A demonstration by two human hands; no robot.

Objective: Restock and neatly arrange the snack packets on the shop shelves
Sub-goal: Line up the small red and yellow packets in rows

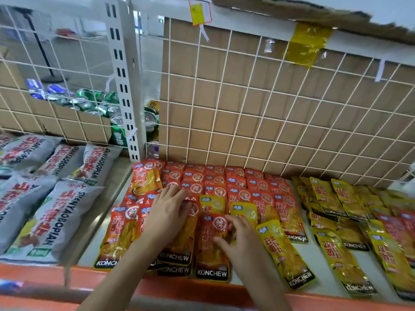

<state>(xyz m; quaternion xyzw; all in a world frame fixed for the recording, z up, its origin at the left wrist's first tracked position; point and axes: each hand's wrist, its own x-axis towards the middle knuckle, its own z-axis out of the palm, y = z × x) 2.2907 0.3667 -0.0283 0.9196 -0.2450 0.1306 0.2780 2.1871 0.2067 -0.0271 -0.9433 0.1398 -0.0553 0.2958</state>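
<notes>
Red KONCHEW snack packets (215,185) lie in overlapping rows on the white shelf (314,254), and yellow KONCHEW packets (336,198) fill the right part. A few yellow packets (278,245) sit among the red ones. My left hand (167,212) lies flat with fingers spread on the red packets near the middle. My right hand (238,241) rests on a front-row red packet (211,254), its fingers bent over the packet's upper right edge. I cannot tell whether it grips the packet.
Large grey SHANYAOBOPIAN bags (51,212) fill the shelf to the left. A white wire grid (269,122) backed by cardboard stands behind the packets. Drink cans (89,102) lie behind the grid at left. An orange strip (190,288) edges the shelf front.
</notes>
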